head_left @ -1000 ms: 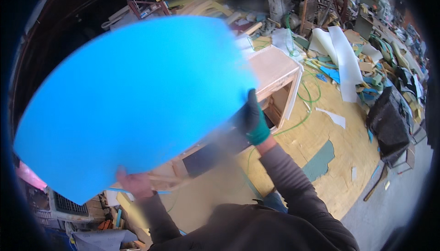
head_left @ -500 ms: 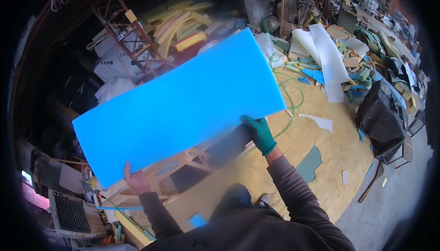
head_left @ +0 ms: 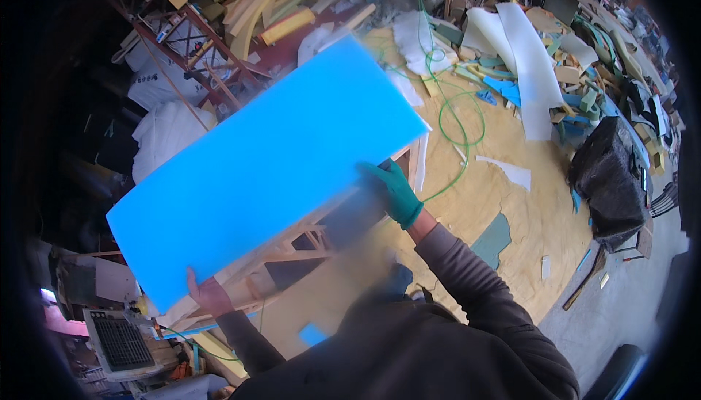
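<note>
A large rectangular sheet of bright blue foam (head_left: 263,166) is held up in front of me, its left end nearer and lower than its right. My left hand (head_left: 209,294), bare, grips its near edge toward the left corner, with the thumb on top. My right hand (head_left: 398,194), in a green glove, grips the same edge farther right, fingers mostly hidden beneath. Under the sheet is a wooden frame (head_left: 296,254), largely covered by it; whether the two touch I cannot tell. Dark panels show between the frame's bars.
A green hose (head_left: 465,137) loops over the tan floor covering (head_left: 540,232). Foam scraps (head_left: 577,100) and white sheets are heaped at the right, near a black wrapped bundle (head_left: 610,181). A red metal truss (head_left: 193,42) and white bags (head_left: 171,133) stand at the far left.
The blue foam sheet has come down and slightly left, with both hands still on it. More of the wooden frame's right end shows beside the sheet. My view has shifted a little.
</note>
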Available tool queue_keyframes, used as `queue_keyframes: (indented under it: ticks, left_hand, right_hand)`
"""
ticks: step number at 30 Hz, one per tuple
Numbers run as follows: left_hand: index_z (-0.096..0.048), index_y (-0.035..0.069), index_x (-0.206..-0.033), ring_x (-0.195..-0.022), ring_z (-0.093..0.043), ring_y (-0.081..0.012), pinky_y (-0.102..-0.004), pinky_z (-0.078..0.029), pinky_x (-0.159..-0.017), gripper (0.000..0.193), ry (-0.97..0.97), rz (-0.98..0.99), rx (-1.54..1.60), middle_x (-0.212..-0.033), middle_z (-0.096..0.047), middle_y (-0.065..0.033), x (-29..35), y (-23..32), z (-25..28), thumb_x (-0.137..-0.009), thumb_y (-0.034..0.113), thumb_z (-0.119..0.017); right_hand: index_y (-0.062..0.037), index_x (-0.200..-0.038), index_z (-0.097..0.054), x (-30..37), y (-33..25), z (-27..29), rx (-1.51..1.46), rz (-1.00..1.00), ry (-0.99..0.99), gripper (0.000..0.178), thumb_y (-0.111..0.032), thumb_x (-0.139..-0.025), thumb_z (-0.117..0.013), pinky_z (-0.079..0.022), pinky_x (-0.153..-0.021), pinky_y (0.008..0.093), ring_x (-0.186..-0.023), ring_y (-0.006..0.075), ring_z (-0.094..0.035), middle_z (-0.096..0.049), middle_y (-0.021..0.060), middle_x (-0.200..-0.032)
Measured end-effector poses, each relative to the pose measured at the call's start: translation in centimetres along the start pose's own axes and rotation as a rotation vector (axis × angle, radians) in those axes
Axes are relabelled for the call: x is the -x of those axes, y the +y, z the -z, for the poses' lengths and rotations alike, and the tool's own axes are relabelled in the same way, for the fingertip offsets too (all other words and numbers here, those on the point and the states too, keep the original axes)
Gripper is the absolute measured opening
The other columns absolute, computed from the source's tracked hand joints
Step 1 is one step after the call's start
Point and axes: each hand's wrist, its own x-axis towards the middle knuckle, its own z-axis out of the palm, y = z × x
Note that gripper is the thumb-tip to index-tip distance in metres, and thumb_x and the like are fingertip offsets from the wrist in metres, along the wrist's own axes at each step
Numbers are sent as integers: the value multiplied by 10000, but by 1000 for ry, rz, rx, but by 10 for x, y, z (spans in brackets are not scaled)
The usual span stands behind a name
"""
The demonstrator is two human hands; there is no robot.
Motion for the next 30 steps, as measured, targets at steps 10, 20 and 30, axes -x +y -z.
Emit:
queue_keyframes:
  ticks: [10, 20, 30]
  left_hand:
    - [-538, -56, -1461, -1312, -615, -277, -446, -505, -1110, 529, 52, -13, -132, -1461, -620, -188, -34, -6, -15, -1076, 293, -635]
    - [-457, -46, -1537, -1351, -582, -328, -500, -490, -1137, 651, 184, 62, -210, -1539, -560, -186, 1, -37, -52, -1046, 306, -700]
    - [-673, 48, -1200, -848, -650, -193, -346, -521, -698, 358, 926, 377, -785, -1038, -699, -86, 33, -16, -32, -1014, 341, -762]
  right_hand:
    - [-10, -1295, -659, -59, 3, -29, 2, -195, 111, 328, -247, -1072, -701, -603, -886, 329, -1014, 147, -709, -734, 75, -1185]
    - [-39, -1440, -583, -73, -17, 48, 247, -298, -78, 440, -210, -1058, -719, -570, -923, 362, -1124, 229, -644, -636, 91, -1294]
    - [-73, -1602, -453, -31, -35, 136, -62, -487, -713, 633, -135, -1029, -714, -555, -1089, 486, -1383, 341, -603, -455, 155, -1640]
